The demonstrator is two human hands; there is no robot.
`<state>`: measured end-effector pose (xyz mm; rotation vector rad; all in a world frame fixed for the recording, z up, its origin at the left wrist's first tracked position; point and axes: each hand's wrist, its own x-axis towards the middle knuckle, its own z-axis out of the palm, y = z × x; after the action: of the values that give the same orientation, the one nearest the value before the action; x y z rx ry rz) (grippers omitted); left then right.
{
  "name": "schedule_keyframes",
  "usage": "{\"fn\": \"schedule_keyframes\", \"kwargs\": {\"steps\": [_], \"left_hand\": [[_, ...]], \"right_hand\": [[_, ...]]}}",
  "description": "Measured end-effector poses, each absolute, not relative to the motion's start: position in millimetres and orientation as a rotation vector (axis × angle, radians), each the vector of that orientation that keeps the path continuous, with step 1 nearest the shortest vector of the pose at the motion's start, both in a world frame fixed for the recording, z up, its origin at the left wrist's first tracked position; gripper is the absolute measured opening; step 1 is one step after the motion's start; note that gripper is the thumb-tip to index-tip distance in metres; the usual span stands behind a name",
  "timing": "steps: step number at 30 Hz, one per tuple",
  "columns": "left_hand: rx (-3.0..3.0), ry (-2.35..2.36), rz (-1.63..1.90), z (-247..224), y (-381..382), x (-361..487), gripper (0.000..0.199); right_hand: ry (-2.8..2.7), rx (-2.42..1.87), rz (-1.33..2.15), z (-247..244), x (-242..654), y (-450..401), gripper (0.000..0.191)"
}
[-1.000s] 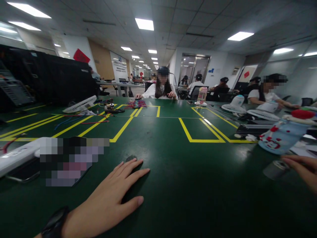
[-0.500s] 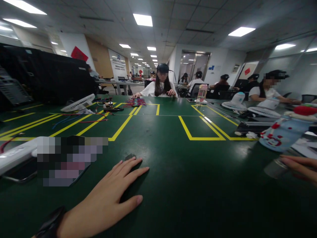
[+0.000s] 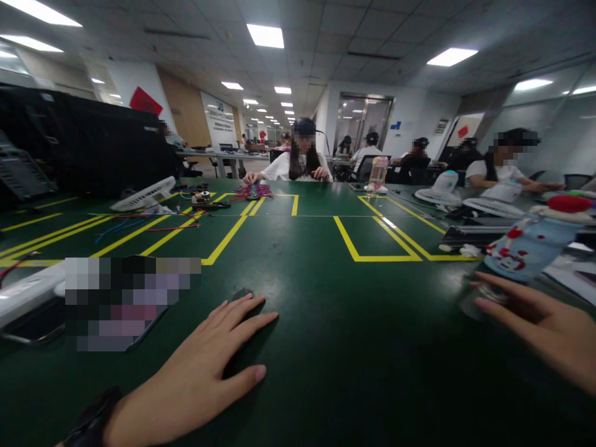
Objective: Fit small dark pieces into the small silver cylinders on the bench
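Observation:
My left hand (image 3: 209, 360) lies flat on the green table (image 3: 326, 347), fingers spread, holding nothing. Its fingertips are beside a small dark object (image 3: 242, 294). At the right, my right hand (image 3: 535, 316) grips a small, blurred cylinder (image 3: 482, 300) between thumb and fingers. That cylinder is tilted, and its details are too smeared to read. Just behind it stands a light blue cup (image 3: 521, 245) with red and white decorations and a red top.
A white power strip (image 3: 28, 288) and a pixelated flat item (image 3: 135, 310) lie at the left. Wires (image 3: 254, 192) sit near a person (image 3: 302, 155) across the table. White fans (image 3: 440, 191) and dark metal parts (image 3: 479, 234) are at the right.
My right hand has come further into view, moving left with the cylinder. My left hand stays in place on the table.

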<state>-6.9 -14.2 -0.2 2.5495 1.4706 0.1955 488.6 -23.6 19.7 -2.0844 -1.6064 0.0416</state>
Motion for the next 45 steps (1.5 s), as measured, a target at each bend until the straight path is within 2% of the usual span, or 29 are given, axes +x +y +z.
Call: {"fn": "schedule_keyframes", "kwargs": {"steps": [3,8,11,15,19,22,28,31,34,38,42,45], "left_hand": [[2.543,1.459,0.207,-1.8,-12.9,-9.3,0.059],[2.488,1.490,0.294,-6.6,-10.4,-8.6,0.055],[2.410,1.542,0.470,-1.3,-9.3,8.2,0.042],[2.290,1.350,0.726,19.0,-7.8,51.6,0.027],[2.241,1.137,0.849,35.3,-3.8,87.5,0.017],[2.174,1.089,0.900,37.4,-0.9,96.0,0.014],[2.056,1.193,1.024,37.0,2.1,78.5,0.013],[2.113,1.262,0.893,28.5,4.9,66.5,0.014],[2.288,1.298,0.717,12.8,7.2,63.4,0.018],[2.410,1.324,0.592,1.4,7.4,68.5,0.021],[2.307,1.300,0.604,9.8,7.4,59.0,0.033],[2.201,1.331,0.645,16.5,9.5,35.3,0.038]], "right_hand": [[-1.863,-1.774,0.342,29.6,403.0,-20.4,0.057],[-2.089,-1.310,0.647,18.3,292.9,-18.3,0.043],[-2.051,-1.221,0.648,7.5,272.2,-19.3,0.045],[-1.891,-1.224,0.799,-1.3,271.6,-16.5,0.064],[-1.861,-1.174,0.907,-2.9,272.0,-11.4,0.061],[-1.876,-1.177,0.912,-1.8,271.4,-10.0,0.061],[-1.982,-1.204,0.847,4.1,278.6,-11.4,0.040],[-2.001,-1.242,0.820,4.9,285.7,-12.3,0.037],[-2.027,-1.240,0.775,1.9,288.3,-12.3,0.038],[-2.074,-1.238,0.671,-1.6,285.3,-13.3,0.050],[-2.134,-1.261,0.579,5.3,300.3,-15.5,0.044],[-2.061,-1.433,0.329,12.5,345.8,-14.5,0.046]]}}
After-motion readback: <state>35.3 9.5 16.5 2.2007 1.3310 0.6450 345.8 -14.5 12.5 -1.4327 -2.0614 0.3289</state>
